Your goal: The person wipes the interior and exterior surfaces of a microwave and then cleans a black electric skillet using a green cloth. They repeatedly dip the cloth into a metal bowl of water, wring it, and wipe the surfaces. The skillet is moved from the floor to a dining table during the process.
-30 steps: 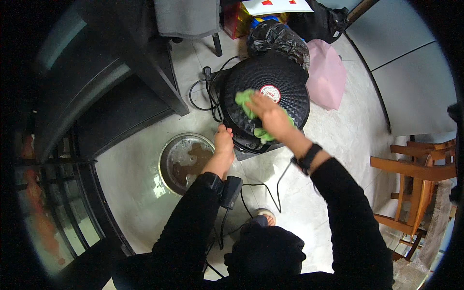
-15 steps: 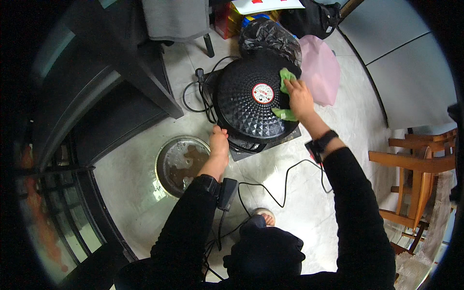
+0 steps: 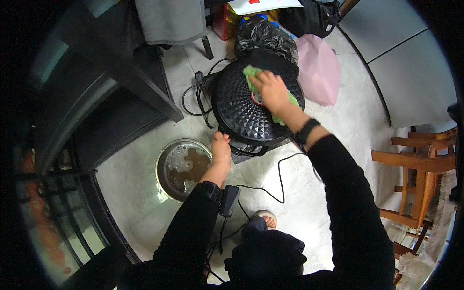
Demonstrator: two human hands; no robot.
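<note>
pan (image 3: 231,105): likely heavy, stiff, take rim (image 3: 257,143) | right grip (image 3: 273,95): half-curled, holding soft cloth (image 3: 251,72) | left grip (image 3: 221,152): fisted, seemingly on rim

Floor: pale grey, glossy tile (image 3: 128,186) with thin joints. Upper centre: a crumpled black plastic bag (image 3: 266,38), just beside a smooth pink plastic bag (image 3: 318,70) at its right. Behind these, a red-and-gold box (image 3: 225,21), a flat white sheet with red patches (image 3: 263,5) above it, and a black fabric bag (image 3: 311,20) with a small white label. Upper left: a grey fabric-covered seat (image 3: 170,21) on dark legs, near heavy black angular furniture (image 3: 137,89). Lower left: black barred framing (image 3: 58,205); a reddish shape beyond it is indistinct. Right: pale blue-grey panels (image 3: 411,72) with a dark seam; below them, an orange-brown wooden chair (image 3: 415,162) and a beige rough-textured textile (image 3: 432,241).
</note>
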